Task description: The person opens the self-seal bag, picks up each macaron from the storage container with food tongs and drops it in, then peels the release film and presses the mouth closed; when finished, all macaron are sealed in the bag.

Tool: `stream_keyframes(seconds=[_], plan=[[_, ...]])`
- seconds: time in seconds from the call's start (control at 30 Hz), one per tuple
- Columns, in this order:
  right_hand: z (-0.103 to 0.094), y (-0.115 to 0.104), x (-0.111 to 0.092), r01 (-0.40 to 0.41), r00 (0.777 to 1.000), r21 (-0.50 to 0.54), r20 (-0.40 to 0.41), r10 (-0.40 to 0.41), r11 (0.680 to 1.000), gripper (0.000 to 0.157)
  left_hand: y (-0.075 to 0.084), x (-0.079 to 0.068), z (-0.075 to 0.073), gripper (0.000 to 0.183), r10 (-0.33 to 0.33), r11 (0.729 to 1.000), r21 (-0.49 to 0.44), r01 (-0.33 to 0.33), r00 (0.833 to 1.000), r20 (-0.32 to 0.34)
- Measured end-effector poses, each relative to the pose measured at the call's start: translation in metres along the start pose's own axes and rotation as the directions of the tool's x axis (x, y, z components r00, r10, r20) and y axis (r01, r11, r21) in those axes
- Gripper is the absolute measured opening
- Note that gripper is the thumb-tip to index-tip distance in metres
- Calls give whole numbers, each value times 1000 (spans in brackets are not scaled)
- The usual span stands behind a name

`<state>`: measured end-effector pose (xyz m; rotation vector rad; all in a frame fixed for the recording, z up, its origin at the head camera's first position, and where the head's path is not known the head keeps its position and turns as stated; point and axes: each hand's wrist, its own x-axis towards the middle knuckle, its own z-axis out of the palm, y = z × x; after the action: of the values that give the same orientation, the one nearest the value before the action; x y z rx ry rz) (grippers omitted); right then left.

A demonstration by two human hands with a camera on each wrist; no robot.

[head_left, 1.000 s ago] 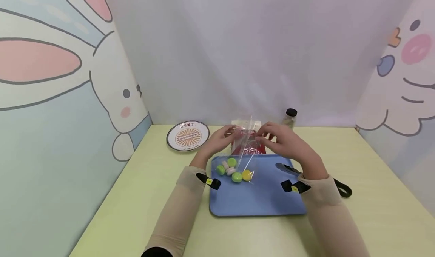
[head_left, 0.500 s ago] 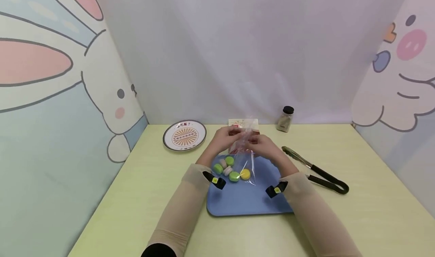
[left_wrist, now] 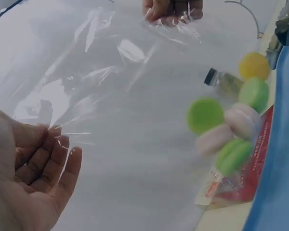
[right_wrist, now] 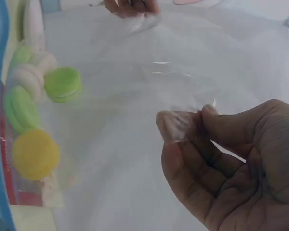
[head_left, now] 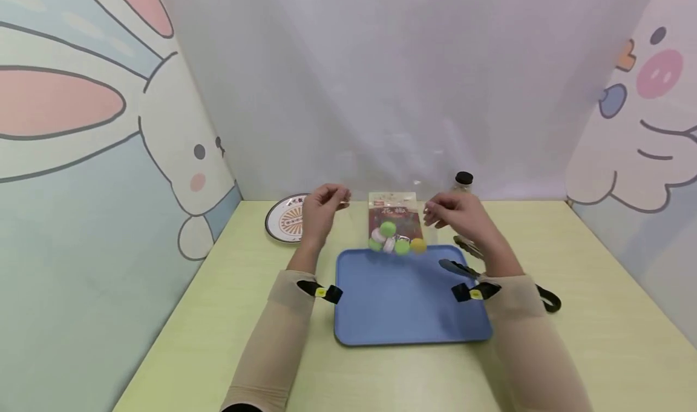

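Note:
A clear plastic bag (left_wrist: 111,96) with several macarons (head_left: 388,228) in its bottom hangs stretched between my hands. The macarons are green, pale pink and one yellow (head_left: 418,245). My left hand (head_left: 321,215) pinches one upper corner of the bag between thumb and fingertips. At the opposite corner, my right hand (right_wrist: 231,159) pinches the film the same way. The bag's bottom is raised at the far edge of the blue tray (head_left: 408,303), in front of a red packet (head_left: 392,200). The film is nearly invisible in the head view.
A white patterned plate (head_left: 285,221) lies at the back left, partly behind my left hand. Tongs (head_left: 460,269) with black handles lie right of the tray, partly under my right arm. A black-capped jar (head_left: 463,179) stands at the back right.
My hands were close together over the gathered bag half a second ago and have since spread apart. The bag and its macarons have risen off the tray and moved away from me.

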<state>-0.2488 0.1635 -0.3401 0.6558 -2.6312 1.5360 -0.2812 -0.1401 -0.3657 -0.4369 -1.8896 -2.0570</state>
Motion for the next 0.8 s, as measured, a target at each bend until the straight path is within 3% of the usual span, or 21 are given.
stream_keyframes(seconds=[0.13, 0.27, 0.33, 0.37, 0.5, 0.53, 0.57, 0.63, 0.8], plan=[[-19, 1, -9, 94, 995, 34, -29, -93, 995, 24, 13, -3, -15, 21, 67, 998, -30, -64, 989, 130], [-16, 15, -4, 188, 982, 59, -35, -186, 980, 24, 21, -6, -24, 19, 46, 999, -18, -42, 947, 319], [-12, 21, -1, 199, 979, 93, 15, -202, 975, 22, 21, -6, -31, 20, -18, 1000, -6, 22, 907, 420], [-10, 24, 0, 184, 980, 116, 61, -192, 976, 22, 19, -7, -34, 21, -61, 998, 2, 68, 879, 472], [-5, 35, 1, 52, 962, 169, 257, -95, 984, 23, 6, -9, -42, 32, -260, 963, 110, 245, 747, 612], [-5, 37, 1, 24, 953, 169, 295, -74, 985, 24, 2, -10, -41, 38, -297, 953, 143, 268, 724, 623], [-6, 38, 0, 2, 944, 172, 324, -58, 985, 24, -1, -11, -39, 46, -323, 945, 176, 275, 713, 622], [-8, 39, -3, -18, 937, 177, 347, -45, 984, 25, -6, -14, -31, 58, -345, 939, 227, 260, 727, 594], [-4, 35, -4, -67, 943, 216, 331, -9, 974, 31, -13, -17, -11, 45, -230, 968, 201, 151, 857, 460]])
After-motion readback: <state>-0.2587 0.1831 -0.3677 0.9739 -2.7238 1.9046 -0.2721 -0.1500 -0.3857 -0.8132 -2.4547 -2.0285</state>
